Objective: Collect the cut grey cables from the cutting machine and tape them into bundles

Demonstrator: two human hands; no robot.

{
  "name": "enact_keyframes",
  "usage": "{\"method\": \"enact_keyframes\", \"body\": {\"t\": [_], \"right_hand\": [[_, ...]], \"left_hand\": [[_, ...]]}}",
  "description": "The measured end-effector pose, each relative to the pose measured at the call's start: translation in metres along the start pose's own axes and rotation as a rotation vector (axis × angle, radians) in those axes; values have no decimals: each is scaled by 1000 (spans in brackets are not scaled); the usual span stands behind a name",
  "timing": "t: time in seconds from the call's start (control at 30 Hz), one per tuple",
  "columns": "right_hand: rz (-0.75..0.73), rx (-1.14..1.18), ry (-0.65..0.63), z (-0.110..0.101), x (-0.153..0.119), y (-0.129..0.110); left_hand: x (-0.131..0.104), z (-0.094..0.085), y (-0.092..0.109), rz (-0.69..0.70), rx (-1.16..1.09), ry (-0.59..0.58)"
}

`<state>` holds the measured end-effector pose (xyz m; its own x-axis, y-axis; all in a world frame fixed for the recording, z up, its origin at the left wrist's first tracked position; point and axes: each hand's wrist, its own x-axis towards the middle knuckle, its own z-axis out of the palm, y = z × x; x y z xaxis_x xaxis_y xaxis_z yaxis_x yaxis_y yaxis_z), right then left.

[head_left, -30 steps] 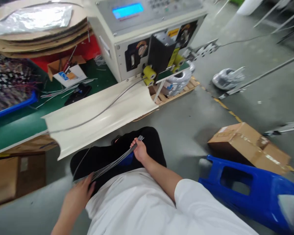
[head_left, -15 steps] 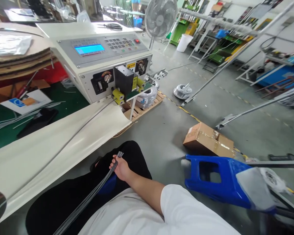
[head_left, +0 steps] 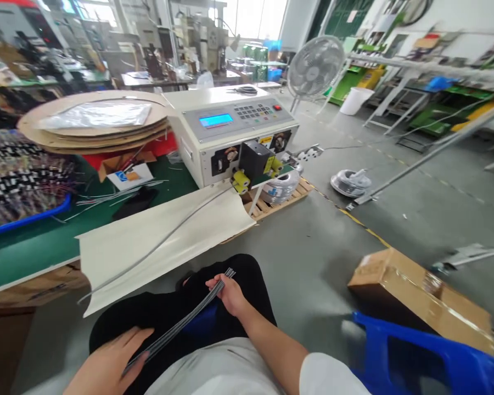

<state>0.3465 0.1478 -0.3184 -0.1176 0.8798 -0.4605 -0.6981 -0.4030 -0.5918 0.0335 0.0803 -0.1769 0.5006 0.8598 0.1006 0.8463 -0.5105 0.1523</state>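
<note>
My right hand (head_left: 231, 296) is closed around one end of a bundle of grey cables (head_left: 189, 320), whose cut tips stick out just past the fingers. The bundle slopes down across my lap to the lower left. There my left hand (head_left: 114, 359), slightly blurred, is at the bundle with fingers stretched out and thumb apart; whether it touches the cables I cannot tell. A single grey cable (head_left: 164, 241) lies along the cream curved chute (head_left: 206, 222). It runs up to yellow rollers (head_left: 241, 180) on the front of a cable-cutting machine (head_left: 189, 159) with a lit blue display.
Cardboard discs (head_left: 102, 140) are stacked left of the machine, beside a blue-rimmed tray (head_left: 61, 207) of wired parts. A cardboard box (head_left: 428, 291) and a blue plastic stool (head_left: 379, 334) stand on the right. Cable coils (head_left: 349, 182) lie on the floor near a fan (head_left: 316, 66).
The camera view has turned left and up, so things sit further right and lower. My left hand has come into view by the bundle. My right hand keeps its hold.
</note>
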Motion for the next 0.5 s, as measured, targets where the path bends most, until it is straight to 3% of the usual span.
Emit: {"method": "enact_keyframes", "body": {"t": [0.03,0.1,0.17,0.27,0.37,0.5], "right_hand": [[2,8,-8,2,0,1],[15,-3,-2,5,1,3],[20,-42,33,6,2,6],[-10,-80,51,4,3,9],[-39,-92,34,2,2,9],[-65,-106,-3,3,0,6]], "left_hand": [[18,-13,7,81,-1,-15],[59,-37,22,130,37,107],[101,-54,34,31,112,279],[146,-56,39,-160,209,413],[160,-42,36,-221,241,393],[143,-25,29,-219,276,323]]}}
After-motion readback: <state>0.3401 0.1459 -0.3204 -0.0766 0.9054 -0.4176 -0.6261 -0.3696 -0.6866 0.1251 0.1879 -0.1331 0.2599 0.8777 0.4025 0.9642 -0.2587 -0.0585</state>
